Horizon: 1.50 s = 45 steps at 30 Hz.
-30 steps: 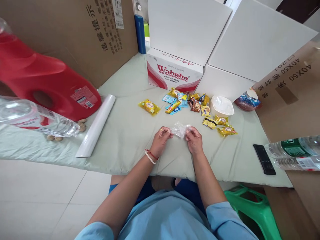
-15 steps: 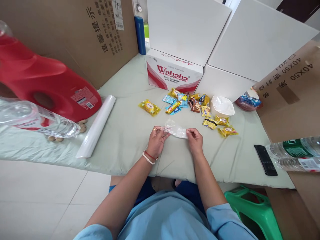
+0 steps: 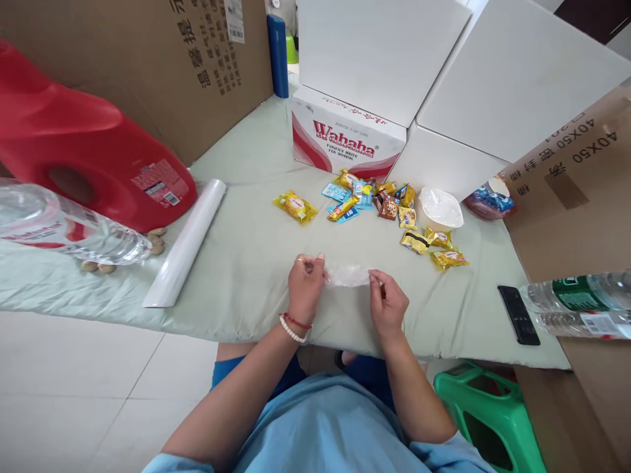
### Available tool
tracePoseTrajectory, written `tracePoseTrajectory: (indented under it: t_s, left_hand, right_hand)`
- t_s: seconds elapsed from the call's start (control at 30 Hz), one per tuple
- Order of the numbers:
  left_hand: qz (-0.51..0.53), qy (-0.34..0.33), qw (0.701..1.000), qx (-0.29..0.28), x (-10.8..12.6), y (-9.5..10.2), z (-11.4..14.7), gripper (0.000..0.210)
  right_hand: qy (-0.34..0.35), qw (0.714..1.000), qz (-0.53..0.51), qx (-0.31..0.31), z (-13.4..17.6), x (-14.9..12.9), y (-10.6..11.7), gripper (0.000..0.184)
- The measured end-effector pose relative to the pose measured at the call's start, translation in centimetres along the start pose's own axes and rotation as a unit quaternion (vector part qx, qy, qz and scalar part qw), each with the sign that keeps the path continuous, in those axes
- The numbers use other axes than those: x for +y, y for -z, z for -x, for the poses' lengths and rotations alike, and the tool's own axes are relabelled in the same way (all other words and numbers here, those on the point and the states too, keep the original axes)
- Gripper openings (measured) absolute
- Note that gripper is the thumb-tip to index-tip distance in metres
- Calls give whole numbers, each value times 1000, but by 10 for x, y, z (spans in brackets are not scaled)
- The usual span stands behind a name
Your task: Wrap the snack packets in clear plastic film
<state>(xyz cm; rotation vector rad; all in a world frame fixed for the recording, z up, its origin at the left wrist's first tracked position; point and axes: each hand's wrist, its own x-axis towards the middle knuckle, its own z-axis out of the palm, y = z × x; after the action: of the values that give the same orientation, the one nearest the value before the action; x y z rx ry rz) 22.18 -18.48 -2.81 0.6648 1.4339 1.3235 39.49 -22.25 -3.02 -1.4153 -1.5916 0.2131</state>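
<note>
A small clear plastic bag (image 3: 348, 276) is stretched between my two hands, low over the cloth near the table's front. My left hand (image 3: 306, 284) pinches its left end, thumb against the curled fingers. At the other end, my right hand (image 3: 387, 301) grips the edge between thumb and fingertips. Beyond the bag lie several wrapped snacks: a yellow packet (image 3: 296, 207) on its own, blue sachets (image 3: 336, 192) and a brown cookie packet (image 3: 388, 206) in a cluster. To their right stands a white bowl (image 3: 440, 209) lined with clear plastic.
On the left are a red jug (image 3: 113, 144), a water bottle (image 3: 73, 226) on its side and a white roll (image 3: 187, 246). A Wahaha carton (image 3: 348, 135) stands at the back. A phone (image 3: 518, 315) and bottles (image 3: 582, 292) lie right; a green stool (image 3: 488, 401) stands below.
Both hands have come slightly nearer to me, and the right one a little to the right. The plastic bag is now pulled straighter and flatter. The camera view has shifted slightly.
</note>
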Motion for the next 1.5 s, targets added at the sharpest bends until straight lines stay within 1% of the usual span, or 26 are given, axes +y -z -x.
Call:
tracePoseTrajectory:
  t_s: [0.07, 0.1, 0.13, 0.17, 0.23, 0.27, 0.3, 0.33, 0.37, 0.4, 0.43, 0.47, 0.5, 0.57, 0.63, 0.7, 0.8, 0.87, 0.97, 1.03, 1.1, 1.17, 1.23, 1.37, 1.43, 1.5]
  left_hand:
    - [-30, 93, 990, -105, 6, 6, 17, 55]
    - [-31, 122, 984, -129, 8, 9, 25, 59]
    - [-35, 117, 985, -118, 11, 14, 32, 60]
    - [-49, 78, 993, -77, 14, 19, 38, 60]
    - [-96, -51, 994, 27, 17, 30, 48, 55]
    - [-117, -93, 988, 47, 19, 35, 53, 52]
    - [-128, -99, 987, 26, 19, 40, 58, 53]
    - [-126, -66, 989, -36, 19, 43, 63, 58]
    - [-112, -2, 986, -125, 19, 44, 68, 65]
    - [-86, 81, 967, -224, 18, 43, 72, 71]
    - [-50, 164, 937, -306, 17, 40, 77, 74]
    - [-5, 233, 905, -356, 16, 36, 80, 74]
    - [47, 281, 882, -374, 15, 30, 82, 72]
    - [153, 316, 870, -346, 12, 18, 80, 67]
    - [222, 287, 887, -285, 10, 9, 73, 56]
    - [236, 240, 914, -228, 7, 5, 64, 47]
    - [220, 196, 942, -160, 2, 4, 54, 49]
    - [211, 178, 952, -131, 0, 6, 51, 49]
    - [187, 150, 965, -109, -1, 8, 53, 47]
    - [173, 149, 967, -116, 0, 7, 57, 49]
    - [165, 155, 964, -141, 3, 5, 62, 51]
    - [163, 164, 959, -167, 6, 4, 66, 53]
    - [166, 172, 955, -177, 9, 3, 68, 52]
    - [142, 151, 971, -121, 8, 8, 63, 45]
    - [100, 126, 983, -90, 6, 12, 56, 45]
    - [55, 103, 990, -78, 4, 16, 47, 46]
  right_hand:
    - [61, 998, 10, -13, 11, -9, -4, 22]
    - [81, 996, 13, -18, 14, -12, -5, 22]
    - [92, 996, 17, -17, 15, -13, -6, 23]
    - [91, 996, 23, -10, 15, -12, -5, 22]
    - [70, 997, 41, 17, 9, -7, 0, 21]
    - [56, 997, 49, 31, 4, -3, 5, 21]
    - [45, 996, 56, 44, -1, 0, 9, 20]
    - [41, 996, 60, 54, -5, 3, 14, 19]
    - [42, 995, 61, 64, -8, 4, 18, 18]
    - [49, 994, 61, 74, -9, 2, 21, 17]
    - [59, 993, 61, 81, -8, -1, 23, 17]
    - [70, 992, 63, 84, -4, -6, 24, 17]
    - [83, 991, 64, 81, 1, -12, 24, 18]
    - [112, 991, 57, 47, 17, -25, 22, 22]
    - [146, 989, 35, -7, 36, -35, 18, 28]
    - [173, 983, 10, -55, 53, -39, 15, 30]
    - [165, 979, -36, -116, 66, -39, 16, 25]
    - [119, 982, -71, -127, 65, -37, 22, 22]
    - [33, 993, -80, -81, 53, -34, 31, 18]
    - [-15, 996, -59, -65, 41, -30, 31, 15]
    - [-62, 994, -43, -74, 31, -24, 26, 26]
    - [-113, 988, -51, -90, 24, -17, 19, 35]
    - [-156, 978, -86, -106, 21, -12, 12, 30]
    - [-222, 952, -172, -119, 16, -9, 14, 27]
    - [-253, 939, -210, -104, 11, -6, 21, 29]
    - [-281, 927, -235, -74, 4, 1, 32, 32]
